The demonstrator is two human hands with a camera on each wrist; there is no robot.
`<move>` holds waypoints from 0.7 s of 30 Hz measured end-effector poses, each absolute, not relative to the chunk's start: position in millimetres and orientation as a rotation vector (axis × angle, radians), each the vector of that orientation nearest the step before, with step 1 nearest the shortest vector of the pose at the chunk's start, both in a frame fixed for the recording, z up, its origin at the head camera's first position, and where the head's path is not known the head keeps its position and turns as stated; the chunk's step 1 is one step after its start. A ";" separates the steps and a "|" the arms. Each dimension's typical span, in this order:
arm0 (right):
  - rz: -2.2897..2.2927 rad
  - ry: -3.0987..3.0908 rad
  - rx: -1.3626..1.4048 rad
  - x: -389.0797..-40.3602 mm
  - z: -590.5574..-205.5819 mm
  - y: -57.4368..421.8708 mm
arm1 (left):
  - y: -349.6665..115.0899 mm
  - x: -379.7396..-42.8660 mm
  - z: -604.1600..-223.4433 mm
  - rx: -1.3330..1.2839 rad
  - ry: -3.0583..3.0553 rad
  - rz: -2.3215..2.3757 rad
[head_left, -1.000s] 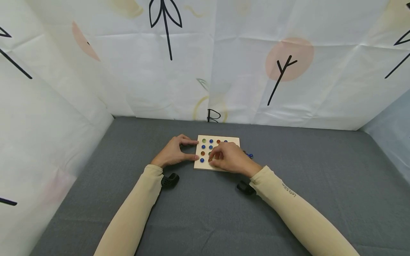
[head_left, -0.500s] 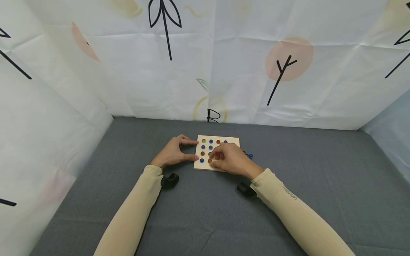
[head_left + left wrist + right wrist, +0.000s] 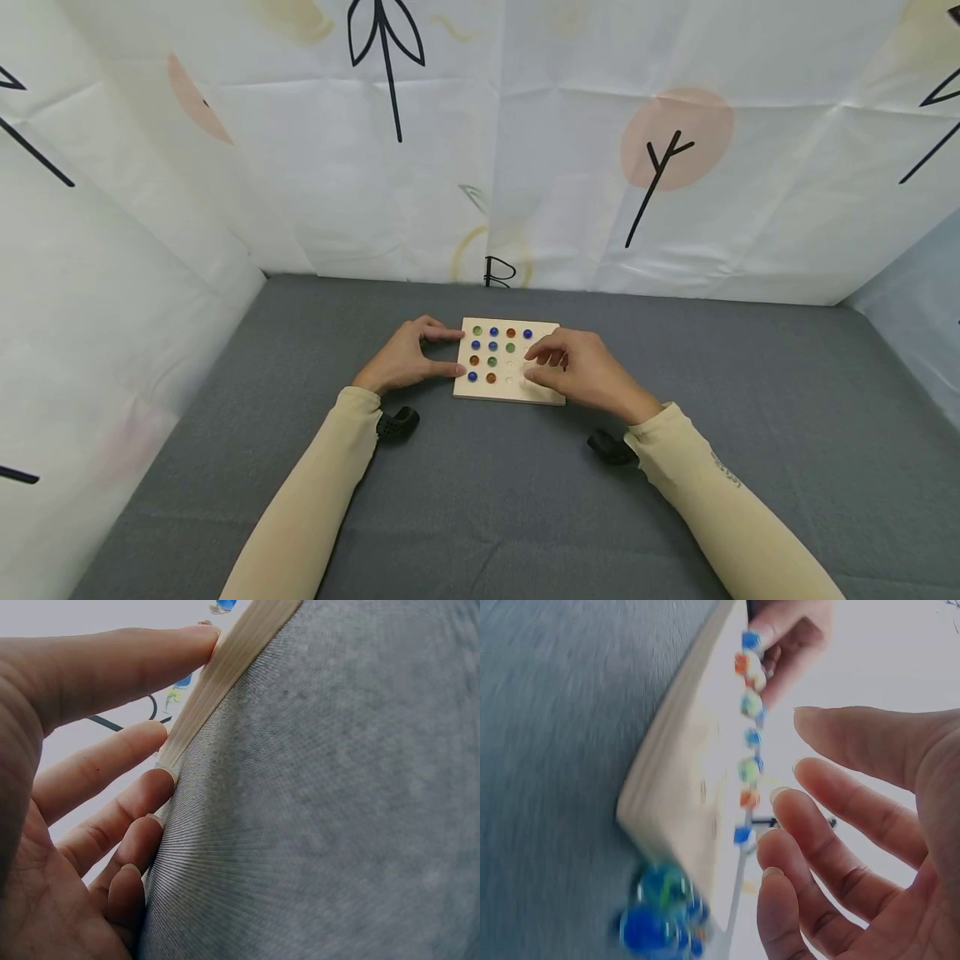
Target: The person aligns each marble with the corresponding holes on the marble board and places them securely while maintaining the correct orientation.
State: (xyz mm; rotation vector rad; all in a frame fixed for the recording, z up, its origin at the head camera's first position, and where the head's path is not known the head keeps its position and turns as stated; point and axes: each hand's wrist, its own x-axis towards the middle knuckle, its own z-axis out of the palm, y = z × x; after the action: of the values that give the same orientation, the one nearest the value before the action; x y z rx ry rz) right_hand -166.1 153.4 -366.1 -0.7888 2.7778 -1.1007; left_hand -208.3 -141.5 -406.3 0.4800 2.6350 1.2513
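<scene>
A pale wooden board [image 3: 534, 395] with rows of round hollows lies on the grey cloth. Glass marbles in blue, green and orange sit in many hollows, among them an orange marble [image 3: 491, 377] in the front row. My left hand [image 3: 405, 354] touches the board's left edge with extended thumb and forefinger; in the left wrist view the thumb rests against the wooden side [image 3: 225, 667]. Over the board's right part hovers my right hand [image 3: 585, 368], fingers loosely bent and apart. Nothing lies between them in the right wrist view, and the hand hides some hollows.
Loose marbles [image 3: 656, 922], blue and green, lie in a cluster beside the board's right edge; my right hand covers them in the head view. A white patterned curtain [image 3: 555, 167] hangs behind the grey-covered table [image 3: 480, 500].
My right hand has let go of the orange marble in the front row and moved right, uncovering more marbles and bare hollows. The left hand has stayed at the board's edge.
</scene>
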 end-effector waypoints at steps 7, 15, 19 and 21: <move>-1.103 2.838 -0.730 -163.8 -366.5 177.7 | -141.5 -208.0 -406.5 0.480 2.637 1.246; -1.080 2.894 -0.607 -162.7 -365.0 198.4 | -141.5 -207.5 -406.4 0.493 2.632 1.247; -1.079 2.896 -0.569 -163.2 -365.8 207.1 | -142.5 -208.0 -406.7 0.506 2.627 1.257; -1.072 2.899 -0.552 -163.4 -367.0 210.9 | -142.7 -208.0 -406.9 0.505 2.626 1.258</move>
State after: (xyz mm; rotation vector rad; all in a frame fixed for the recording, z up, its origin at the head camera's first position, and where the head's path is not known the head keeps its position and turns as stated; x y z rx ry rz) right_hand -163.4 210.9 -367.0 -0.5522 2.8995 -1.0721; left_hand -208.0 -142.7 -406.9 0.5046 2.6258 1.2583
